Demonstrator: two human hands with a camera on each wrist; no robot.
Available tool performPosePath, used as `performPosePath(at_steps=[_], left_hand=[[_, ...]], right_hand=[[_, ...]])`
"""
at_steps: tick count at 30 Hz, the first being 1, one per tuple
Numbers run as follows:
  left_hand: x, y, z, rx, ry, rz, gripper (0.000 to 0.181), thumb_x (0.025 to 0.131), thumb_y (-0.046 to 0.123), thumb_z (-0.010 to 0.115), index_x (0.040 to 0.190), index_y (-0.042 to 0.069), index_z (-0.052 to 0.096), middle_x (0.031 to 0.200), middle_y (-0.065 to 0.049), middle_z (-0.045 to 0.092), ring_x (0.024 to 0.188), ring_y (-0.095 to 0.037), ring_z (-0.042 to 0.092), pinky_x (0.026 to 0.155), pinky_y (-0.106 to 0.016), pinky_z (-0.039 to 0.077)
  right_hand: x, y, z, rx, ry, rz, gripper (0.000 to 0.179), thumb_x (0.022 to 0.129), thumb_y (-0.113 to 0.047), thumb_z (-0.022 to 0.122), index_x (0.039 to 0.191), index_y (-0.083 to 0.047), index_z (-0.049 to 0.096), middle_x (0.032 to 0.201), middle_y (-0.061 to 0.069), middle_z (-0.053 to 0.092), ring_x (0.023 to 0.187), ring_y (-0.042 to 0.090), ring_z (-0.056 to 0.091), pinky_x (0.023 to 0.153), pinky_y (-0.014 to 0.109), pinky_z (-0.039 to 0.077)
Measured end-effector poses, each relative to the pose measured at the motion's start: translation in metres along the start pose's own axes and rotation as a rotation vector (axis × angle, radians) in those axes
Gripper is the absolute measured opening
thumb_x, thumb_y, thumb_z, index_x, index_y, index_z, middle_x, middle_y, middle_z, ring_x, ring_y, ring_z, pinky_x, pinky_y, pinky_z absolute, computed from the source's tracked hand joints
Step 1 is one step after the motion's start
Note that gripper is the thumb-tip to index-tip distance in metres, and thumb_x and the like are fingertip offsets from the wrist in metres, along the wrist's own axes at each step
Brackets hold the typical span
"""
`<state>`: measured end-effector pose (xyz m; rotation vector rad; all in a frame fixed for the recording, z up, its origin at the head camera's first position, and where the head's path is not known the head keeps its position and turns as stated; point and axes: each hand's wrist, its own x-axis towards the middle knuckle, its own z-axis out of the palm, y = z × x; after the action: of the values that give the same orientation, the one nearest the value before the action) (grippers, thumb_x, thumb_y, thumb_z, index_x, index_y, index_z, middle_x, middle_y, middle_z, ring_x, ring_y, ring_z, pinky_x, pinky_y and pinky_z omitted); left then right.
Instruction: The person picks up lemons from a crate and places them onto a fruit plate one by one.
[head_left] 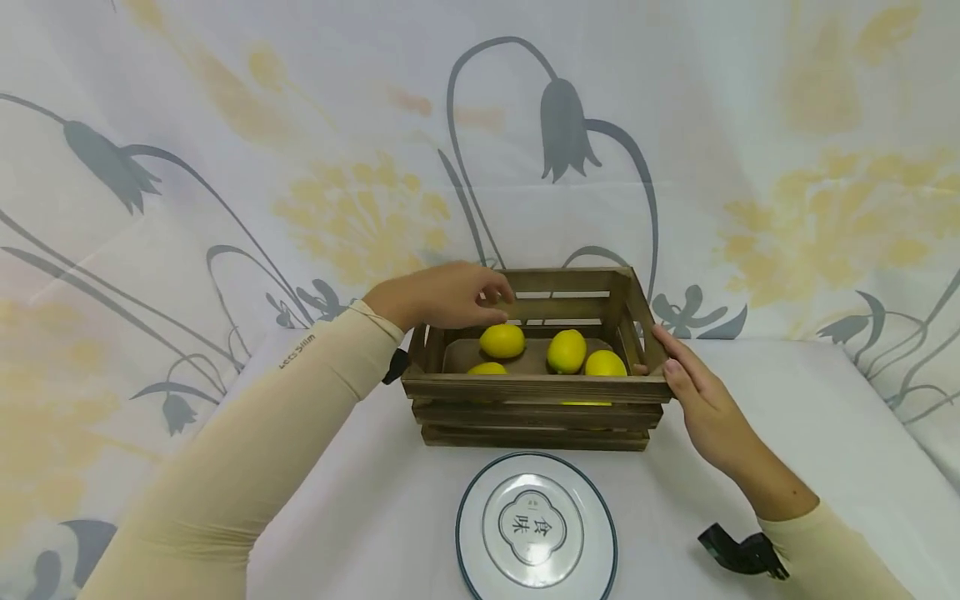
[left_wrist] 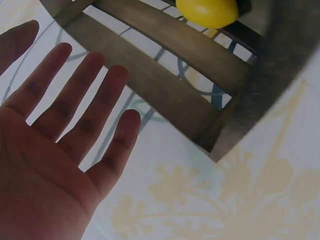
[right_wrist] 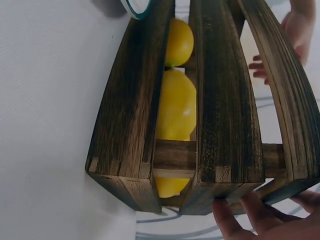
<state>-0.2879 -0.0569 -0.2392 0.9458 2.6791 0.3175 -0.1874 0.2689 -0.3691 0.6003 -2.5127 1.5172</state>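
Observation:
A slatted wooden crate (head_left: 528, 387) holds several lemons (head_left: 567, 351), some also visible between its slats in the right wrist view (right_wrist: 176, 105). My left hand (head_left: 457, 296) hovers over the crate's left part, above a lemon (head_left: 502, 341), palm down with fingers slightly bent and nothing held. In the left wrist view, the fingers of my left hand (left_wrist: 65, 130) are spread apart beside the crate's slats (left_wrist: 150, 70). At the crate's right end, my right hand (head_left: 708, 417) grips the end slats, one fingertip showing inside.
In front of the crate, a round white plate (head_left: 498, 575) with a dark blue rim and printed characters lies on the white cloth (head_left: 360, 517). Close behind the crate hangs a flower-patterned cloth (head_left: 360, 108). A black strap piece (head_left: 742, 554) sits at the right wrist.

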Motion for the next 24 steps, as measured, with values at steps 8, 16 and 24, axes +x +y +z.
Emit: performPosePath(at_steps=[8,16,24], left_hand=[[0.022,0.006,-0.003,0.013,-0.004,0.014,0.033,0.101,0.033,0.058,0.130,0.017,0.062,0.127,-0.004,0.066,0.116,-0.019,0.062,0.100,-0.035,0.051],[0.037,0.002,-0.005,-0.084,-0.047,-0.032,0.039,0.103,0.036,0.055,0.136,0.016,0.059,0.134,-0.002,0.062,0.125,-0.019,0.057,0.108,-0.038,0.045],[0.055,0.002,0.004,-0.121,-0.100,-0.052,0.038,0.104,0.034,0.054,0.137,0.015,0.059,0.139,-0.004,0.058,0.130,-0.022,0.054,0.110,-0.039,0.044]], right_hand=[[0.001,-0.001,-0.006,-0.008,0.005,0.013,0.052,0.110,-0.023,0.036,0.160,-0.019,0.023,0.165,0.015,0.021,0.151,0.040,0.019,0.100,-0.003,0.024],[0.003,0.003,-0.005,-0.026,0.011,-0.036,0.052,0.108,-0.017,0.044,0.158,-0.017,0.031,0.166,0.004,0.022,0.150,-0.002,0.019,0.102,-0.003,0.026],[-0.003,0.005,-0.004,-0.101,0.063,-0.065,0.049,0.105,-0.015,0.050,0.154,-0.015,0.040,0.165,-0.002,0.027,0.141,-0.017,0.023,0.100,-0.003,0.029]])
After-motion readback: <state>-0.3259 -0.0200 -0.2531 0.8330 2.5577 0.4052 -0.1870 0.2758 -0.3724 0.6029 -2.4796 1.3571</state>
